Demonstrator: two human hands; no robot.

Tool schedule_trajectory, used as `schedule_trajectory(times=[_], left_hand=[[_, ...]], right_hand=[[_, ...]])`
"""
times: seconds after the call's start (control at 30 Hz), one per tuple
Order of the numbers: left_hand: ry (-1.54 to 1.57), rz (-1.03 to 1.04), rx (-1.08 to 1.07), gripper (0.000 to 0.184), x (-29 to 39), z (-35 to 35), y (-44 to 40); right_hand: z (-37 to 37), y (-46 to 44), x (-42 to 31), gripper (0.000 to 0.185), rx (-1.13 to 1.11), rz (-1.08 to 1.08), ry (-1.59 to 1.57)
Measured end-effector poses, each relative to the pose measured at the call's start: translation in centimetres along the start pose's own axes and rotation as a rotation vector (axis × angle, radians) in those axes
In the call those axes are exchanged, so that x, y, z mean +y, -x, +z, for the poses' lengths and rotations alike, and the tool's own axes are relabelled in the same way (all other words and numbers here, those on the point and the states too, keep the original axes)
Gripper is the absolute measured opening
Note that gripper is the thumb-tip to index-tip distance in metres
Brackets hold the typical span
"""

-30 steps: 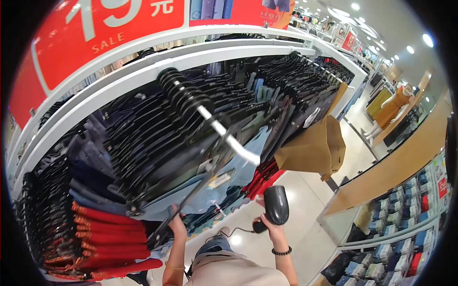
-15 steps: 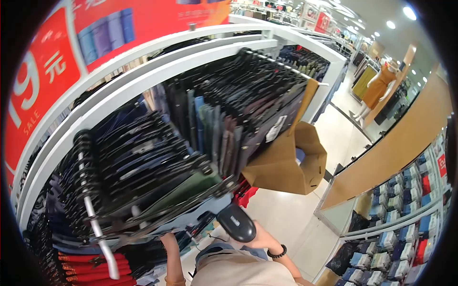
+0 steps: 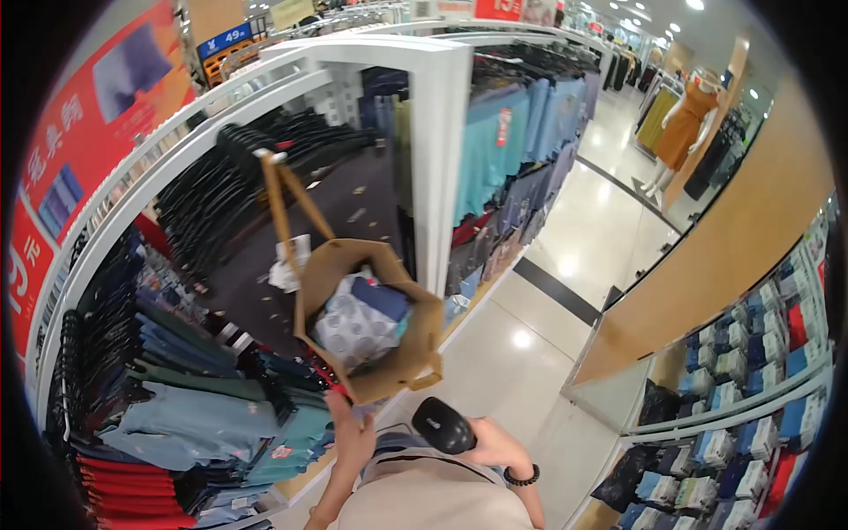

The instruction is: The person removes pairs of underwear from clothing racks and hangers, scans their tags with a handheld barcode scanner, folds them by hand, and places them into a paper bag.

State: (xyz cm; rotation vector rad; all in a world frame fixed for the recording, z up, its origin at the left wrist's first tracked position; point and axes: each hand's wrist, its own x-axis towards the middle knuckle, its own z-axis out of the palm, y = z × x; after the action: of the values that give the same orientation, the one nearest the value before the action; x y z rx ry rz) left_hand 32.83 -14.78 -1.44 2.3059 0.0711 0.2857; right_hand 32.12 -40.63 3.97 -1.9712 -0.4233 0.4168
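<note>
My right hand (image 3: 496, 444) is closed around a black handheld scanner (image 3: 443, 426), its rounded head pointing up and left in front of my body. A dark beaded bracelet circles that wrist. My left hand (image 3: 351, 430) is raised just below a brown paper bag (image 3: 415, 358), fingers partly spread and close to its lower edge and a bit of red cloth. Whether the fingertips touch either is unclear. The bag hangs open by its handle from a rail end and holds folded cloth, a grey-white dotted piece (image 3: 352, 329) and a dark blue one (image 3: 380, 299).
Black hangers with dark trousers (image 3: 353, 190) fill the white rack (image 3: 439, 159) ahead. Light blue garments (image 3: 190, 424) and red ones (image 3: 124, 490) hang lower left. Shelves of packaged items (image 3: 707, 442) stand at right beyond the pale floor (image 3: 495, 380). A mannequin (image 3: 689, 124) stands farther off.
My view has shifted right along the rack, so the paper bag now appears nearer and left of before, its contents visible. My left hand has risen toward it. The scanner stays in my right hand.
</note>
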Motion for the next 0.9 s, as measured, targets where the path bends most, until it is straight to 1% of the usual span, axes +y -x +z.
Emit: schedule_trajectory(times=[0.03,0.07,0.13,0.17,0.2,0.23,0.27,0.33,0.43,0.47,0.53,0.63,0.73,0.77,0.8,0.83,0.87,0.9], left_hand=[[0.069,0.037,-0.161,0.052,1.7,0.8,-0.3],[0.036,0.064,-0.214,0.052,2.6,2.2,-0.3],[-0.029,0.110,-0.322,0.053,3.5,4.8,-0.2],[0.011,0.062,-0.397,0.054,5.5,5.2,-0.5],[0.053,0.012,-0.470,0.054,7.8,5.4,-1.2],[0.095,-0.039,-0.541,0.055,9.3,5.7,-1.5],[0.117,-0.009,-0.558,0.056,9.5,6.7,-1.8],[0.050,0.071,-0.532,0.057,10.9,8.0,-2.3],[0.006,0.222,-0.541,0.059,12.3,10.3,-4.2],[0.018,0.258,-0.546,0.058,12.4,11.2,-4.8],[0.028,0.332,-0.545,0.057,12.1,13.6,-5.7],[0.175,0.380,-0.604,0.054,12.8,17.2,-7.6],[0.289,0.294,-0.691,0.050,14.6,20.8,-11.2],[0.346,0.255,-0.722,0.049,15.1,22.3,-12.5],[0.340,0.287,-0.650,0.048,15.4,24.1,-13.9],[0.375,0.249,-0.624,0.047,15.8,25.6,-15.3],[0.408,0.208,-0.599,0.046,16.1,27.0,-16.6],[0.441,0.163,-0.574,0.045,16.8,28.1,-17.9]], right_hand=[[-1.4,1.2,0.5,0.030,0.046,0.045,-0.021],[-2.4,2.2,1.3,0.026,0.108,0.075,-0.077],[-3.8,3.7,3.7,0.024,0.195,0.076,-0.190],[-4.4,4.4,4.4,0.024,0.237,0.080,-0.247],[-5.3,4.8,4.8,0.024,0.241,0.131,-0.276],[-5.8,5.1,5.3,0.024,0.288,0.122,-0.287],[-6.1,4.9,5.8,0.024,0.336,0.108,-0.297],[-7.2,4.5,6.3,0.027,0.424,0.053,-0.318],[-9.0,4.0,7.0,0.030,0.484,0.004,-0.415],[-9.1,3.5,8.5,0.032,0.473,-0.015,-0.452],[-10.8,3.1,8.2,0.030,0.515,0.004,-0.383],[-12.6,2.0,9.9,0.024,0.623,0.040,-0.328],[-15.7,0.4,9.9,0.020,0.698,0.150,-0.353],[-16.8,-0.3,9.8,0.019,0.771,0.182,-0.335],[-17.9,-1.2,9.9,0.019,0.841,0.211,-0.314],[-19.3,-2.1,10.3,0.019,0.909,0.234,-0.293],[-20.8,-2.9,11.3,0.023,0.892,0.330,-0.353],[-22.3,-3.6,12.7,0.024,0.913,0.350,-0.344]])
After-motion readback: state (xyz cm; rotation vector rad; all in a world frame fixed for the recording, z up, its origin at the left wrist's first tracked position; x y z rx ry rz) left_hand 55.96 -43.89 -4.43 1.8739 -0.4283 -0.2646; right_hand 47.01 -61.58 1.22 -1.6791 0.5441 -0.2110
